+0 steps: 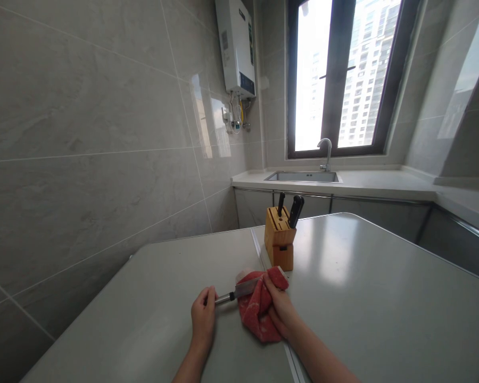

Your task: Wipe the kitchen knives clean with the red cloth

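Note:
My left hand (pixel 203 314) grips the handle end of a kitchen knife (pixel 245 289), whose steel bolster and wide blade point to the right. My right hand (pixel 278 308) presses a red cloth (pixel 255 314) around the blade, and the cloth hides the blade's far part. Both hands rest just above the pale grey tabletop (pixel 355 287). Behind them, a bamboo knife block (pixel 279 239) stands close to the cloth, with two black-handled knives (pixel 291 210) in its slots.
A steel sink (pixel 302 176) with a curved faucet (pixel 325 154) is set in a white counter (pixel 367 183) beyond the table. Dark cabinets run below it. Grey tiled walls rise at left, with a wall-mounted water heater (pixel 236 48) above and a window (pixel 339 77) behind.

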